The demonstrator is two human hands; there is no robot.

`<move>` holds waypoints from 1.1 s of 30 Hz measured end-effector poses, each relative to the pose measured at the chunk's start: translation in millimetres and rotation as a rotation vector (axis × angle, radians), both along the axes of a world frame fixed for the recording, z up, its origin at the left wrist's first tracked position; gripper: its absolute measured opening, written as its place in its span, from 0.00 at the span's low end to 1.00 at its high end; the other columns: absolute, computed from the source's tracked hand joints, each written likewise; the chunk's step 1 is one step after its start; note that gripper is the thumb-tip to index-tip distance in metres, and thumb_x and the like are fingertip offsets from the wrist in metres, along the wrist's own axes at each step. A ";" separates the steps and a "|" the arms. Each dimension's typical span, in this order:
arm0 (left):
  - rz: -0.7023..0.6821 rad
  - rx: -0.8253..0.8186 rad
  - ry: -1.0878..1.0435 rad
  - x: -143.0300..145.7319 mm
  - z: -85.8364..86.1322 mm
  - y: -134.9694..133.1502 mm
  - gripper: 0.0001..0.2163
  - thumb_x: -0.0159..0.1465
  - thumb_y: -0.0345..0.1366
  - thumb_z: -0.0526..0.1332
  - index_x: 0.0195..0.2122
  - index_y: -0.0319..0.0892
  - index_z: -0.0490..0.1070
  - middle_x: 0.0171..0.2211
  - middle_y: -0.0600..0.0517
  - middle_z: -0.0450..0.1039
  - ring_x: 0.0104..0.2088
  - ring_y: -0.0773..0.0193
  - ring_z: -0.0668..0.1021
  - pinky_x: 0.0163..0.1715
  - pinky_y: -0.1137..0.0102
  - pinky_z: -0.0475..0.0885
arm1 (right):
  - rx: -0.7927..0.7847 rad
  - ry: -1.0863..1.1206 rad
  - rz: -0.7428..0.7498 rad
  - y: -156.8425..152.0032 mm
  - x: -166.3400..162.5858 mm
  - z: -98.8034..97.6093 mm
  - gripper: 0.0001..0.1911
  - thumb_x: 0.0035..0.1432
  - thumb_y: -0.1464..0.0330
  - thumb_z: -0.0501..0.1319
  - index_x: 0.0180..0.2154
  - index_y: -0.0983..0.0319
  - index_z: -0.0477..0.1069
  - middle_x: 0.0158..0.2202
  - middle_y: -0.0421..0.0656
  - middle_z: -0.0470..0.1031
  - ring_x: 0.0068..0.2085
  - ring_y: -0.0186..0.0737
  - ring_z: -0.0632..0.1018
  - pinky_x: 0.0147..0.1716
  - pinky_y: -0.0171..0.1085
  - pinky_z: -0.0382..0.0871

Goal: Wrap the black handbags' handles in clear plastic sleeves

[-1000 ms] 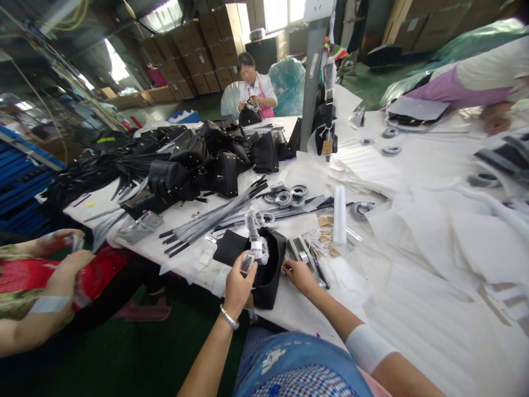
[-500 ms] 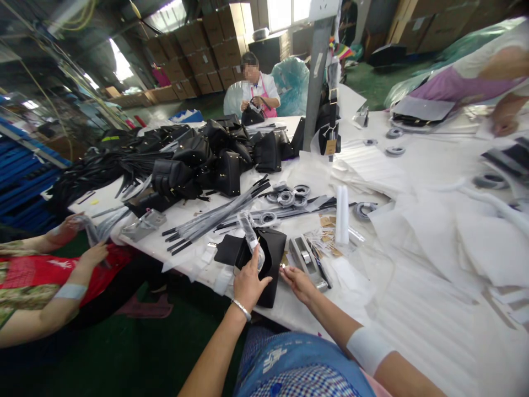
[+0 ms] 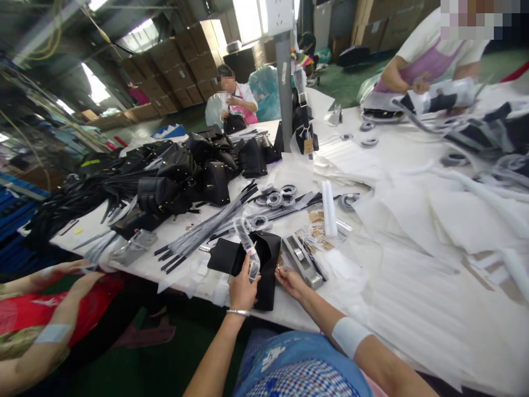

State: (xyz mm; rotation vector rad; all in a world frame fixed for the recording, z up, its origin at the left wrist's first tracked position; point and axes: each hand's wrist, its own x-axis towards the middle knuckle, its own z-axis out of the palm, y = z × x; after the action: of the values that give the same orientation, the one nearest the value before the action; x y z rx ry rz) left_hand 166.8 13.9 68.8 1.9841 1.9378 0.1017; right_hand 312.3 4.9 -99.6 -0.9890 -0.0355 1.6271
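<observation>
A black bag (image 3: 265,292) lies on the table in front of me, its mouth open and its flap (image 3: 221,255) spread to the left. A handle wrapped in clear plastic (image 3: 247,237) rises out of the opening. My left hand (image 3: 243,289), with a bracelet at the wrist, has its fingers closed round the lower part of this handle. At the bag's right side my right hand (image 3: 291,281) pinches a small shiny metal fitting (image 3: 278,268), mostly hidden by the fingertips. Just right of it stands a grey metal tape dispenser (image 3: 303,262).
Black wrapped straps (image 3: 206,226), coiled straps (image 3: 275,199) and paper tags (image 3: 317,229) lie beyond the bag. Black bags (image 3: 177,171) are heaped at the back left. White sheets (image 3: 454,231) cover the right side. Co-workers sit left, opposite and at far right. A grey post (image 3: 286,94) stands ahead.
My left hand's fingers have closed round the wrapped handle, the thumb drawing in. My right hand stays at the bag's side. The view has swung right, and the far-right co-worker now lifts a wrapped dark item.
</observation>
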 end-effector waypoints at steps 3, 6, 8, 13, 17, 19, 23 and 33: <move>0.000 0.005 0.003 -2.7 0.5 4.8 0.37 0.62 0.36 0.65 0.68 0.55 0.46 0.42 0.50 0.81 0.37 0.56 0.82 0.31 0.72 0.66 | -0.025 -0.165 -0.042 1.5 -1.2 6.9 0.10 0.64 0.66 0.61 0.45 0.65 0.71 0.43 0.43 0.75 0.38 0.37 0.77 0.36 0.40 0.76; -0.025 0.014 -0.004 -2.8 2.7 6.6 0.35 0.63 0.35 0.63 0.68 0.55 0.46 0.44 0.50 0.80 0.38 0.56 0.82 0.32 0.72 0.67 | -0.032 -0.286 -0.111 -2.3 -8.5 16.0 0.09 0.64 0.66 0.61 0.43 0.65 0.71 0.40 0.42 0.75 0.37 0.36 0.77 0.36 0.39 0.76; -0.043 0.014 -0.049 -4.4 3.5 6.6 0.35 0.63 0.35 0.63 0.68 0.55 0.47 0.43 0.50 0.81 0.38 0.56 0.82 0.33 0.71 0.68 | -0.023 -0.335 -0.154 -8.2 -17.1 22.6 0.09 0.64 0.66 0.61 0.42 0.65 0.71 0.39 0.42 0.75 0.36 0.37 0.78 0.37 0.40 0.76; -0.054 -0.004 -0.165 -12.6 3.9 6.9 0.35 0.62 0.33 0.63 0.67 0.51 0.50 0.40 0.49 0.81 0.39 0.55 0.82 0.35 0.69 0.70 | 0.007 -0.436 -0.234 -15.2 -35.1 34.3 0.09 0.63 0.65 0.62 0.35 0.66 0.72 0.34 0.40 0.76 0.36 0.36 0.78 0.39 0.41 0.75; -0.104 -0.013 -0.215 -16.0 5.6 7.6 0.33 0.62 0.33 0.63 0.67 0.50 0.52 0.40 0.49 0.81 0.40 0.55 0.82 0.38 0.69 0.71 | -0.040 -0.506 -0.289 -5.9 -40.7 35.5 0.10 0.62 0.65 0.63 0.32 0.65 0.72 0.31 0.38 0.75 0.32 0.34 0.77 0.36 0.39 0.74; -0.123 -0.012 -0.232 -18.1 5.9 8.9 0.32 0.62 0.33 0.62 0.67 0.49 0.53 0.39 0.48 0.81 0.39 0.56 0.82 0.38 0.68 0.72 | -0.064 -0.511 -0.314 -2.9 -43.4 35.0 0.10 0.62 0.65 0.62 0.32 0.65 0.72 0.31 0.38 0.75 0.32 0.34 0.77 0.35 0.38 0.74; -0.145 -0.002 -0.295 -28.2 3.7 16.9 0.32 0.61 0.32 0.63 0.66 0.48 0.55 0.39 0.49 0.80 0.38 0.57 0.82 0.40 0.67 0.73 | -0.087 -0.475 -0.344 -6.6 -51.1 34.6 0.09 0.64 0.65 0.61 0.38 0.65 0.72 0.35 0.40 0.76 0.34 0.35 0.78 0.36 0.39 0.75; -0.187 -0.014 -0.439 -56.6 -0.6 39.6 0.31 0.60 0.32 0.62 0.65 0.45 0.56 0.36 0.52 0.79 0.38 0.59 0.81 0.43 0.67 0.73 | -0.050 -0.641 -0.252 -2.7 -47.1 45.2 0.10 0.63 0.64 0.62 0.37 0.65 0.73 0.38 0.42 0.76 0.38 0.38 0.78 0.40 0.42 0.74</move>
State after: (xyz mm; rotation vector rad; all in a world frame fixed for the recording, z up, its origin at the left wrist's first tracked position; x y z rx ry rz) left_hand 110.2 53.5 68.2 1.9245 1.4687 0.4335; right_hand 265.2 2.2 -54.4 -1.4578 -0.2929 1.0382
